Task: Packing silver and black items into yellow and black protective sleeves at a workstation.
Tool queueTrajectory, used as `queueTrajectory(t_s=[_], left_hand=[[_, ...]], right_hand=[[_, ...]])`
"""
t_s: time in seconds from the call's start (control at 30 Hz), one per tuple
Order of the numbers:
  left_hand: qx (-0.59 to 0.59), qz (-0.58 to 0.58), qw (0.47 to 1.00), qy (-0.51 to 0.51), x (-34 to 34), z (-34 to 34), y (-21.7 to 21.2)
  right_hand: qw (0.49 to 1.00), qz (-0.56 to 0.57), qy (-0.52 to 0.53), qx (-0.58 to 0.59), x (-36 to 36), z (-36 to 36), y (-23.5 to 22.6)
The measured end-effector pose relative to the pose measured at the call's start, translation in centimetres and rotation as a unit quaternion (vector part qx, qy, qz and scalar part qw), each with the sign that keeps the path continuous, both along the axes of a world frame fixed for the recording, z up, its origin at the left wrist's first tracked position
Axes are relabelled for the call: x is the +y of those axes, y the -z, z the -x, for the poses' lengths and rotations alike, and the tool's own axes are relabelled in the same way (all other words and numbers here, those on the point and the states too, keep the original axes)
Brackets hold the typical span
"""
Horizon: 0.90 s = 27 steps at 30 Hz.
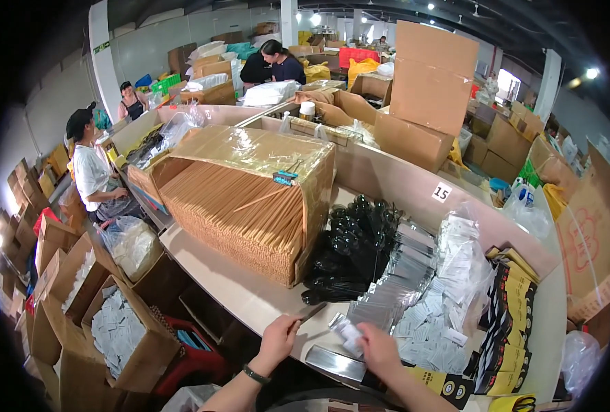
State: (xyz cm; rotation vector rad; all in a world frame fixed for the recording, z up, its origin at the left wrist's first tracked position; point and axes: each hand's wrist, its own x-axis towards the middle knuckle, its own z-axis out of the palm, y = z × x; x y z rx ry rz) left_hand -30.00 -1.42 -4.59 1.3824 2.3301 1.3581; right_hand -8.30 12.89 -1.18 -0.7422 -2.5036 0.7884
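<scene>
Silver foil shines on the small packet [347,330] that the right hand [379,349] holds; its fingers are closed around the lower end of the packet, near the front edge of the pale table [250,295]. The left hand [278,340] is just beside it, to the left, and pinches a thin dark stick [312,313] between thumb and fingers. The stick points up and to the right, toward the packet, but I cannot tell if the two touch. A dark band is on the left wrist.

Below the right hand a flat silver pouch [335,362] lies at the table edge. Behind the hands, a row of silver pouches [395,271] stands in a line going away from the person. Left of this row is a heap of black plastic spoons [349,250]. Right of it is a pile of small white sachets [435,329], and further right are black and yellow packets [507,323] in a stack.

A big open carton full of thin wooden sticks [239,216] stands on the table behind the spoons, with clear film over its top. On the floor at the left, brown cartons hold more white sachets [116,333]. Other people work at tables far behind.
</scene>
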Motion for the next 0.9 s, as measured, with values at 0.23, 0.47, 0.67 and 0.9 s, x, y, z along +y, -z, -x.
queueTrajectory(t_s=[0.23, 0.47, 0.67, 0.9], left_hand=[[-0.11, 0.029, 0.991, 0.071, -1.5, -4.3, -1.2], [0.056, 0.002, 0.948, 0.312, -0.4, -5.2, 0.7], [0.177, -0.058, 0.956, 0.225, 3.7, 1.4, -3.7], [0.358, 0.084, 0.92, -0.133, 9.5, 16.5, -13.7]], right_hand=[[0.959, -0.235, -0.143, -0.067, -3.6, -0.1, 1.4], [0.965, -0.194, -0.175, -0.036, -4.0, -5.6, 0.7], [0.928, -0.262, -0.23, -0.133, -3.0, -6.4, 0.7], [0.938, -0.251, -0.227, -0.071, -2.8, -6.6, 1.5]])
